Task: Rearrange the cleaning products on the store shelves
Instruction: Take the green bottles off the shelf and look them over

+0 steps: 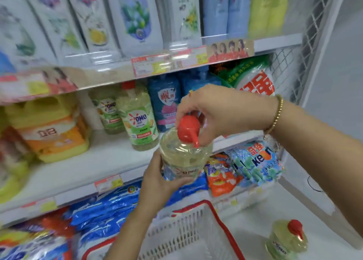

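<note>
I hold a clear bottle of pale yellow liquid with a red pump cap in front of the middle shelf. My left hand wraps the bottle's body from the left and below. From above, my right hand pinches the red cap. Two like bottles with OMO labels stand upright on the middle shelf behind. Another bottle with a red cap stands on the floor at the lower right.
A white basket with a red rim sits below my hands. Yellow jugs fill the middle shelf's left, blue pouches and a green bag its right. Detergent bags line the lower shelf. Refill pouches stand on the top shelf.
</note>
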A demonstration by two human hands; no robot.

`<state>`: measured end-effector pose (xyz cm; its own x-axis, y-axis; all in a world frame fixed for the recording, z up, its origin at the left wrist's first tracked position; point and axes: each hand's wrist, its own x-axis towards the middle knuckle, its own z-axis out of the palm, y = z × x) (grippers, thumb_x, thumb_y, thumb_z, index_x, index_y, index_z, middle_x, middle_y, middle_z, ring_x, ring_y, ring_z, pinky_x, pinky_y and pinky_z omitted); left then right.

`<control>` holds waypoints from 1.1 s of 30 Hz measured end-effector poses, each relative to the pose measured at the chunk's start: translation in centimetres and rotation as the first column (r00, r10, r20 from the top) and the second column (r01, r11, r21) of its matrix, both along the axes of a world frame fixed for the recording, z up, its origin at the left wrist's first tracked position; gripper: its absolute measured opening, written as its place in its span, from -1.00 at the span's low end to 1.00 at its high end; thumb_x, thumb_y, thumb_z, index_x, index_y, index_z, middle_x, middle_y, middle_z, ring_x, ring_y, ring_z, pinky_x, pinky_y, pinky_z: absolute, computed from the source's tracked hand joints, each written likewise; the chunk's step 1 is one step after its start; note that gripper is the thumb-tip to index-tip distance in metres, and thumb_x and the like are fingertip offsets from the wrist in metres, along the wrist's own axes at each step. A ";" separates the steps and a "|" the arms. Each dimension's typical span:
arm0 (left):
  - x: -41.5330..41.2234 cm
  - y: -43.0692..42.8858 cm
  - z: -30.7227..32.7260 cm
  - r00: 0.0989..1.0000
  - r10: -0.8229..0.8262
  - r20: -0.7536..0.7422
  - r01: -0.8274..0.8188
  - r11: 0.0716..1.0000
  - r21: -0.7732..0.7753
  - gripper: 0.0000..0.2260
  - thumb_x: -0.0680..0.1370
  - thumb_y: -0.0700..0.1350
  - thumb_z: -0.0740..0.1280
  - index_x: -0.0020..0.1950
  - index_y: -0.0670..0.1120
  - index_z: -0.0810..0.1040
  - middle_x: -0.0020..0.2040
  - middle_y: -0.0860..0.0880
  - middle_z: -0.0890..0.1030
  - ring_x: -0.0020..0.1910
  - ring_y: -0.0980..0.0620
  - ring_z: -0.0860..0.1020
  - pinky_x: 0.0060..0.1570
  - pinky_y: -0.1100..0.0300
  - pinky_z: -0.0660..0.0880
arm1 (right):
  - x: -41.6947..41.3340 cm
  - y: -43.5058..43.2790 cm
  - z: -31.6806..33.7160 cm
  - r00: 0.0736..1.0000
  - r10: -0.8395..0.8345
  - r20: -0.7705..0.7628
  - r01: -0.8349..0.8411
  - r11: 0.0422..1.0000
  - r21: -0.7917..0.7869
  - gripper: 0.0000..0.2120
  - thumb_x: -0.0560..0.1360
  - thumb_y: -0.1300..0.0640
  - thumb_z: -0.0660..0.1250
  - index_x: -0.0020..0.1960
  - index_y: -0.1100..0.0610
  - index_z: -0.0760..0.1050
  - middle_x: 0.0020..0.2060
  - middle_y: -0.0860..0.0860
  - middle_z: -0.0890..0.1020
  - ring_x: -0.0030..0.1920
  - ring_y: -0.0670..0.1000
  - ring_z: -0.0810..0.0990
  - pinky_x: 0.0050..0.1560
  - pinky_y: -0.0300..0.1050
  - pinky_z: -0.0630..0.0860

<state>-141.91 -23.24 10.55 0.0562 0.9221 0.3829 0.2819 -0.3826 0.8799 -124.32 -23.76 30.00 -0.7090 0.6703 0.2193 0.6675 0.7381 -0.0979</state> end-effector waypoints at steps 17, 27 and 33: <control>-21.1 7.4 5.3 0.925 0.268 -0.269 -0.271 0.962 0.026 -0.17 0.13 -0.19 0.66 0.29 0.12 0.37 0.06 0.28 0.52 0.02 0.38 0.51 -0.09 0.49 0.42 | -17.0 8.8 -9.5 0.603 -0.211 -0.769 0.121 0.977 -0.173 -0.71 0.48 0.17 0.40 0.19 0.11 0.55 -0.12 -0.04 0.60 -0.12 -0.08 0.55 0.00 -0.19 0.55; -21.0 14.1 5.9 0.935 0.295 -0.198 -0.317 0.944 -0.091 -0.18 0.27 -0.20 0.60 0.42 0.02 0.28 0.10 0.11 0.51 0.07 0.08 0.50 0.12 0.18 0.43 | -12.6 14.1 -16.6 0.532 -0.494 -0.687 0.308 0.869 -0.386 -0.72 0.39 0.15 0.49 0.01 0.05 0.45 -0.17 -0.06 0.51 -0.20 -0.11 0.50 -0.24 -0.27 0.42; -18.6 18.6 3.3 0.916 0.394 0.069 -0.379 0.910 -0.167 -0.35 0.27 -0.22 0.59 0.30 -0.07 0.43 0.13 0.01 0.58 0.07 0.02 0.54 0.09 0.14 0.48 | -11.5 15.6 -20.1 0.617 -0.514 -0.596 0.303 0.854 -0.423 -0.76 0.48 0.12 0.39 0.01 0.00 0.34 -0.16 -0.10 0.51 -0.19 -0.09 0.53 -0.22 -0.25 0.43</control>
<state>-160.55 -4.61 13.84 -0.3474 0.9099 0.2266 0.2903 -0.1254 0.9487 -135.79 -8.18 9.85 -0.0747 0.9545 0.2887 0.5641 0.2792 -0.7770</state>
